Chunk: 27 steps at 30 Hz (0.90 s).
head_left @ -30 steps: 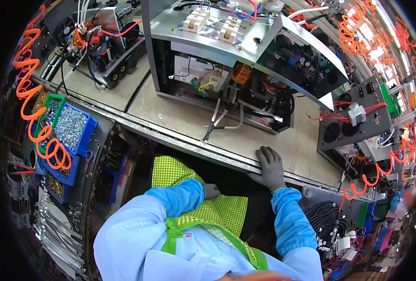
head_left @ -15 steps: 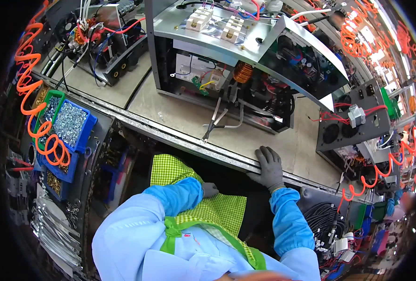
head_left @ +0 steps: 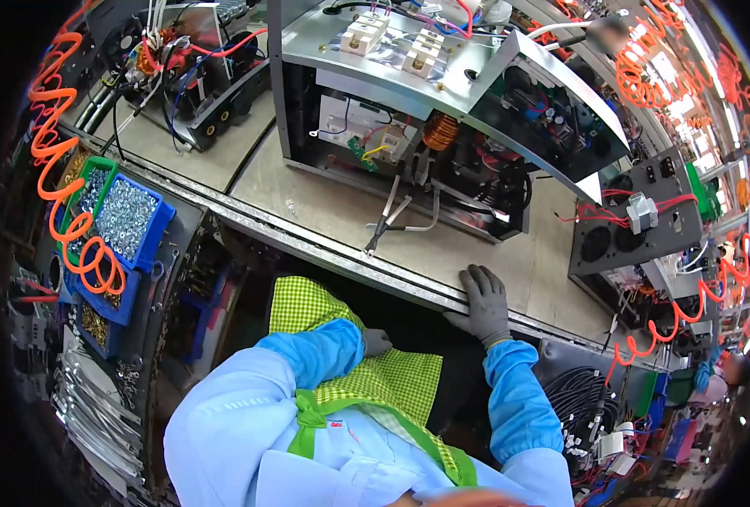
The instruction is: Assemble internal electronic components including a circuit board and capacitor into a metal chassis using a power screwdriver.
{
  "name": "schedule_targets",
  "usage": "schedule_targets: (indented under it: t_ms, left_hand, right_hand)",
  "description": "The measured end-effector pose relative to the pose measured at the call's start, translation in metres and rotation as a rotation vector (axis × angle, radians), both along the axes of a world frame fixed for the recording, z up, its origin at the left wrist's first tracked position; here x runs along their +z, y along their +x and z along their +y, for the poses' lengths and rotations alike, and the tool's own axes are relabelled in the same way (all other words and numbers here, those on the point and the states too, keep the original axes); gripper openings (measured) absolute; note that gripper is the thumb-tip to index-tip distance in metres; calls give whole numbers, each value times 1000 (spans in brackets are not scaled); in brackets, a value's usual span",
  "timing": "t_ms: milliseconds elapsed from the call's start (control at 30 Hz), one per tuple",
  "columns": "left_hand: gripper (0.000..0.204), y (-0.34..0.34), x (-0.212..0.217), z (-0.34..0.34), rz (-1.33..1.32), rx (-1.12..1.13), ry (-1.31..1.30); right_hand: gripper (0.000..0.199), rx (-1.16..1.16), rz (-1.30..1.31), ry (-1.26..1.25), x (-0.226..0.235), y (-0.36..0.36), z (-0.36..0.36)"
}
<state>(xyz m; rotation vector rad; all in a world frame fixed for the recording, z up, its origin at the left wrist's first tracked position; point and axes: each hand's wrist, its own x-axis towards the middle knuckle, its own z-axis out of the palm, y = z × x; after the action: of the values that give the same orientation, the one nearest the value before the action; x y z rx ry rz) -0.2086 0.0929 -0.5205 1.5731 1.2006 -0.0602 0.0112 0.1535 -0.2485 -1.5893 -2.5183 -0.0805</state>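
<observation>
My right hand [head_left: 483, 306], in a grey glove, lies on the front edge of the workbench [head_left: 324, 250] with its fingers stretched out; it holds nothing that I can see. Low in front of my body, my left hand [head_left: 376, 341] rests against the yellow-green checked apron [head_left: 404, 380]; its fingers are hidden. Beyond the bench edge stands an open metal equipment cabinet [head_left: 375, 89], with a copper coil [head_left: 439, 133], circuit boards and fans inside. Sleeved grey cables [head_left: 389, 221] hang out of its front onto the bench, left of my right hand.
Blue and green bins [head_left: 127, 221] of small metal fasteners stand at the left, beside an orange coiled hose [head_left: 54, 160]. Another opened unit [head_left: 202, 93] sits back left. At the right are a grey panel with fans [head_left: 637, 211] and a bundle of black cables [head_left: 582, 397].
</observation>
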Motion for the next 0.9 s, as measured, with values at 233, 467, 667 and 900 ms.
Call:
schedule_targets:
  t_ms: [233, 467, 667, 900]
  left_hand:
    - [45, -3, 17, 3, -36, 12, -77]
    - [40, 0, 2, 2, -30, 5, -34]
    - [44, -1, 7, 1, -11, -6, 20]
    - [45, -4, 32, 5, -10, -37, -17]
  right_hand:
    - [82, 10, 2, 17, -1, 1, -1]
    - [82, 3, -12, 13, 0, -1, -1]
    - [83, 3, -1, 14, -1, 0, -2]
    - [84, 12, 1, 14, -4, 1, 0]
